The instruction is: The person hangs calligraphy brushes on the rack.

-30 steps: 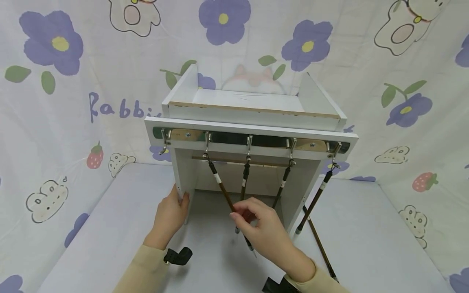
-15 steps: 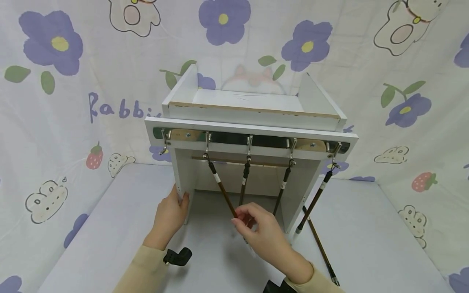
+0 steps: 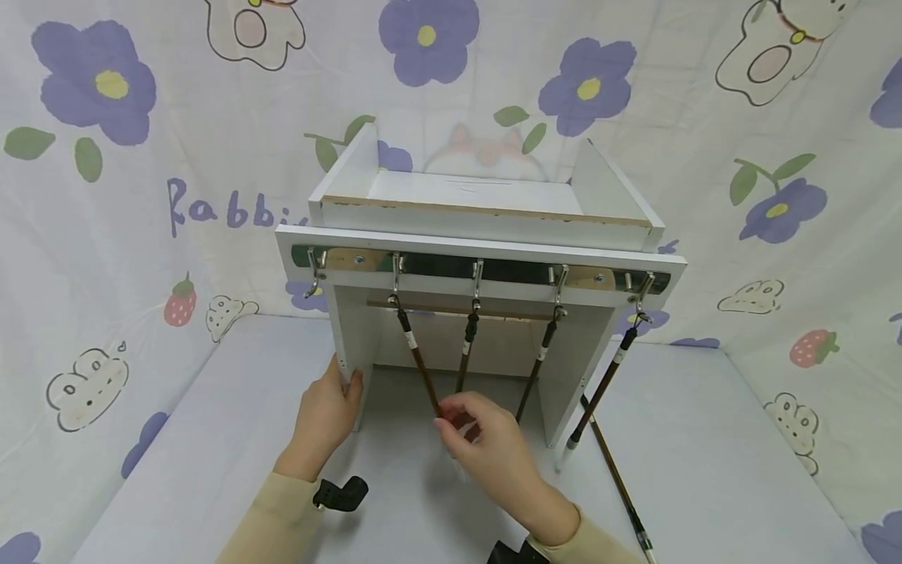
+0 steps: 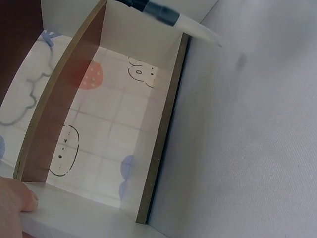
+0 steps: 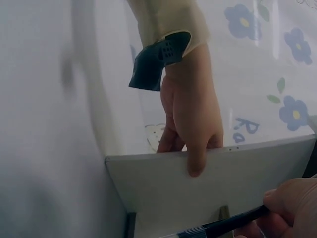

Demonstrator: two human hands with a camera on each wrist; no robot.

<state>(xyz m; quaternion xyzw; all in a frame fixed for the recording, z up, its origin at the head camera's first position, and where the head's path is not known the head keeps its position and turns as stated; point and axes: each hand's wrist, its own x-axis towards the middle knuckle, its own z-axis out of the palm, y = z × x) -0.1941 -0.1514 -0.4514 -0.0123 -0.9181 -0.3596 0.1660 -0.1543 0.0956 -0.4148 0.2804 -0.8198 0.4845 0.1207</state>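
Note:
My left hand [image 3: 324,415] grips the left side panel [image 3: 350,337] of a white shelf unit, its thumb on the inner face in the right wrist view. Between thumb and fingers, my right hand [image 3: 486,446] pinches a brown calligraphy brush [image 3: 420,362], whose loop hangs on the second hook [image 3: 397,274] from the left. That brush slants down to the right; its lower part is behind the hand in the head view. A pale pointed brush tip [image 4: 198,29] shows in the left wrist view. Other brushes hang from the middle hook, the fourth hook and the rightmost hook [image 3: 644,291].
Nothing hangs on the leftmost hook [image 3: 312,274]. Another brush [image 3: 620,486] lies on the white table [image 3: 733,470] right of the unit. An open tray-like top [image 3: 479,192] crowns the unit. A flower-printed cloth [image 3: 211,141] forms the backdrop.
My right hand has shifted slightly left and down, and the pinched brush has swung left with it, hanging a little steeper. The left hand keeps its place on the panel.

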